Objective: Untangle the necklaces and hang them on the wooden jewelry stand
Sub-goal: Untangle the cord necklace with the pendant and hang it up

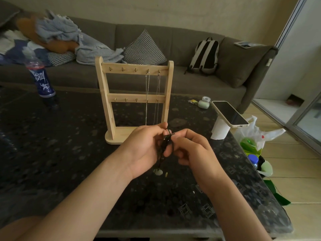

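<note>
Two hands, the left hand (144,146) and right hand (191,150), pinch a dark cord necklace (166,142) over the table (69,153), with its pale pendant (159,172) below. The cord looks limp and light and is probably best held near the tangle. Beyond, two chains (147,94) hang on the wooden stand (135,69).

Bottle label (42,80): white scrawl, nothing legible.

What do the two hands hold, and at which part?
The left hand and the right hand both pinch the black cord necklace at its upper end; its pale pendant is below them.
</note>
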